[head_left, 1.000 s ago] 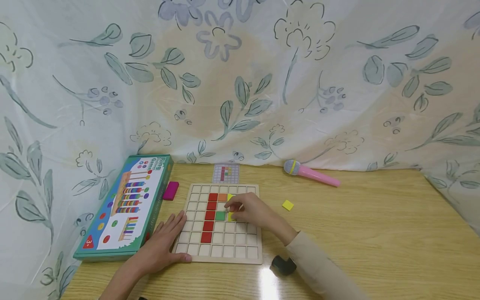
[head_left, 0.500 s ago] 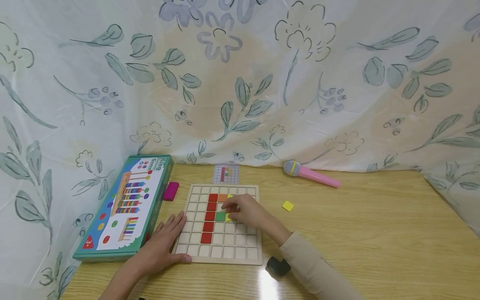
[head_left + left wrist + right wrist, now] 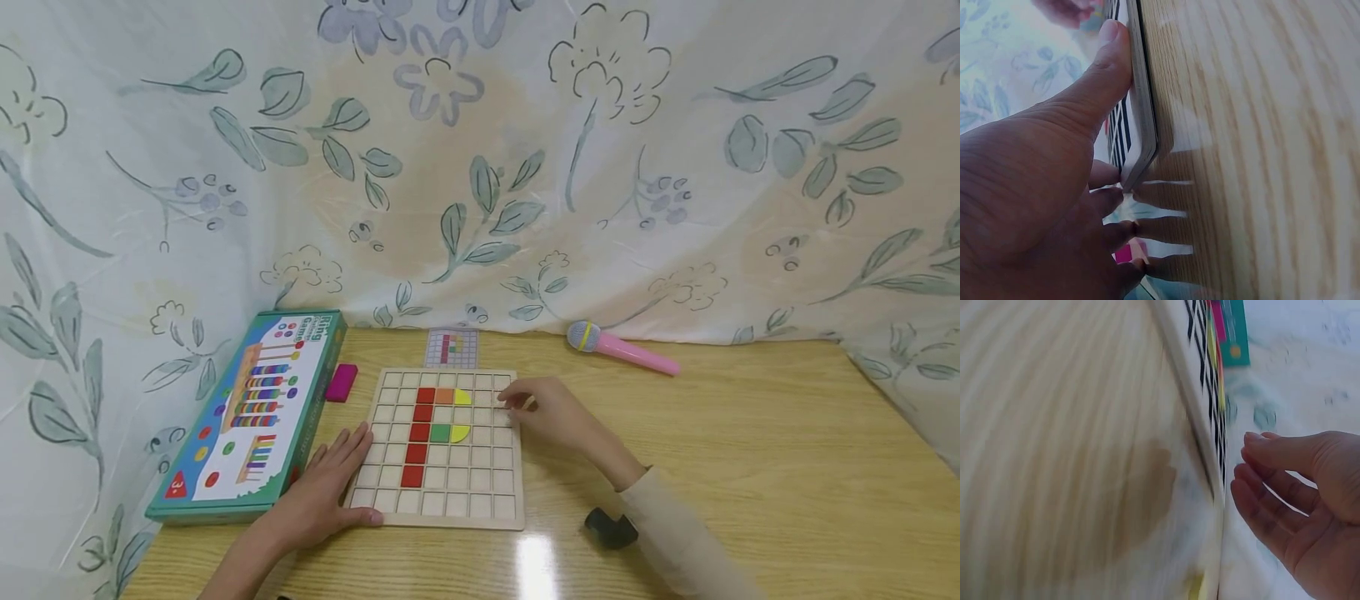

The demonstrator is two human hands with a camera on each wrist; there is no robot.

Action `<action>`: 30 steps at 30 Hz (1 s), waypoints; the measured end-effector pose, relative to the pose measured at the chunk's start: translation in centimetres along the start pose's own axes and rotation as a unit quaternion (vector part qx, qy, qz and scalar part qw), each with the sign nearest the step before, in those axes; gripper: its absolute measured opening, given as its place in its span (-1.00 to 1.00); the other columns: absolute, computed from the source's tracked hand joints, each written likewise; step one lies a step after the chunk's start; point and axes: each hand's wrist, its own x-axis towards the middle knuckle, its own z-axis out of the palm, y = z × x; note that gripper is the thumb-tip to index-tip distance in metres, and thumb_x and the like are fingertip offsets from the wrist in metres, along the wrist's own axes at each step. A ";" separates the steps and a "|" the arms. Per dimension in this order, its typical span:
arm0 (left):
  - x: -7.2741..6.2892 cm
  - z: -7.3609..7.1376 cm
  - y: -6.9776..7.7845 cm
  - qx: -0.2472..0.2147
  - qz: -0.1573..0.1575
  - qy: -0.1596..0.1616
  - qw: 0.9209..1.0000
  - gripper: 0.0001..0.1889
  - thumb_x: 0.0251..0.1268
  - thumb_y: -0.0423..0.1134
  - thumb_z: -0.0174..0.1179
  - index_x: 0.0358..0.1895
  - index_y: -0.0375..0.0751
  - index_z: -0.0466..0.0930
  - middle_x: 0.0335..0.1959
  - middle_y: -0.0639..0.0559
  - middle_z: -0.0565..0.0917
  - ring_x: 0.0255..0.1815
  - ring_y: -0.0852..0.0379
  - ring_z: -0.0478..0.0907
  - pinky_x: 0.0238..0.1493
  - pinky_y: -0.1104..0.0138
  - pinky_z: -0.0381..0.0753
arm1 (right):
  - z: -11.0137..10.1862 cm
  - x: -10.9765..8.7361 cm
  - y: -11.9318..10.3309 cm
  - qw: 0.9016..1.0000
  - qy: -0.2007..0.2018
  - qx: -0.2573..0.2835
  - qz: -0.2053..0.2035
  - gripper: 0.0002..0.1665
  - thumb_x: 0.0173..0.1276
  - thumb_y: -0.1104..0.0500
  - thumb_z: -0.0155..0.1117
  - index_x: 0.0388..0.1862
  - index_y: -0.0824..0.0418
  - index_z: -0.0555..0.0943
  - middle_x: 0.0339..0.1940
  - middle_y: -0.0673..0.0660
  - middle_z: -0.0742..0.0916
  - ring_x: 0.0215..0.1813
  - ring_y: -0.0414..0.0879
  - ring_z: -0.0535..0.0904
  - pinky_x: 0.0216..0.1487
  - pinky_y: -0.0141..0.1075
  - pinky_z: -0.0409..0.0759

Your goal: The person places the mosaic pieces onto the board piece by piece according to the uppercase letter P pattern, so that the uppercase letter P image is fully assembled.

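A wooden grid board (image 3: pixel 435 521) lies on the table. It holds a column of several red tiles (image 3: pixel 420 432), an orange tile (image 3: pixel 444 397), a green tile (image 3: pixel 440 433) and two yellow round-edged tiles, the upper one (image 3: pixel 462 397) and the lower one (image 3: pixel 460 434). My left hand (image 3: pixel 326 492) rests at the board's left side, fingers spread and thumb along the front edge. Over the right edge hovers my right hand (image 3: pixel 551 412), its fingers loosely bent; the right wrist view shows nothing between them. A yellow tile (image 3: pixel 1196 587) lies on the table, hidden behind this hand in the head view.
A teal game box (image 3: pixel 247 408) and a magenta block (image 3: pixel 342 382) lie left of the board. Behind it is a small pattern card (image 3: pixel 452 347). A pink toy microphone (image 3: pixel 626 348) lies at the back, by a floral cloth (image 3: pixel 480 167).
My right hand has moved right, off the yellow tiles to the board's right edge. Both yellow round-edged tiles now show fully. The left hand has stayed in place.
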 end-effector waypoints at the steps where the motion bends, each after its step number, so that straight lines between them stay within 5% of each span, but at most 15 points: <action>1: 0.0 0.0 0.0 -0.002 0.000 -0.001 1.000 0.17 -0.04 0.30 0.37 0.53 -0.34 0.03 0.58 -0.23 0.00 0.54 -0.37 -0.14 0.44 -0.27 -0.18 | -0.5 -0.5 0.5 1.000 0.008 -0.004 0.002 -0.77 0.30 0.36 0.32 -0.07 0.29 0.70 -0.20 0.07 0.75 -0.13 -0.09 0.63 -0.10 -0.23 0.67; 8: -0.1 -0.1 0.2 0.000 -0.004 -0.005 1.000 0.18 -0.04 0.30 0.37 0.53 -0.35 0.03 0.57 -0.24 0.00 0.54 -0.37 -0.14 0.45 -0.27 -0.18 | -3.7 -3.4 3.9 0.995 0.057 -0.055 0.062 -0.69 0.20 0.32 0.41 -0.05 0.28 0.69 -0.12 0.14 0.75 -0.08 0.04 0.63 -0.05 -0.08 0.64; 14: 0.0 -0.2 0.2 0.002 -0.008 -0.008 1.000 0.18 -0.04 0.30 0.37 0.53 -0.33 0.03 0.58 -0.23 -0.01 0.54 -0.37 -0.15 0.45 -0.27 -0.18 | -4.7 -4.7 5.1 0.993 0.054 -0.068 0.079 -0.63 0.11 0.26 0.51 -0.07 0.30 0.69 -0.17 0.14 0.76 -0.15 0.02 0.65 -0.09 -0.06 0.64; 22: 0.1 -0.2 0.2 0.002 -0.010 -0.012 1.000 0.18 -0.03 0.31 0.36 0.54 -0.32 0.03 0.58 -0.22 -0.01 0.55 -0.36 -0.15 0.45 -0.27 -0.18 | -4.2 -4.3 5.0 0.994 0.051 -0.064 0.067 -0.66 0.14 0.37 0.44 -0.05 0.34 0.69 -0.12 0.19 0.76 -0.07 0.04 0.66 -0.04 -0.05 0.64; 30: 0.0 -0.2 0.3 0.003 -0.010 -0.011 1.000 0.17 -0.03 0.30 0.37 0.53 -0.34 0.03 0.58 -0.23 -0.01 0.54 -0.37 -0.15 0.45 -0.27 -0.19 | -3.6 -2.9 3.9 0.996 0.015 -0.061 0.057 -0.60 0.01 0.44 0.48 -0.09 0.32 0.70 -0.32 0.08 0.71 -0.25 -0.07 0.59 -0.16 -0.20 0.60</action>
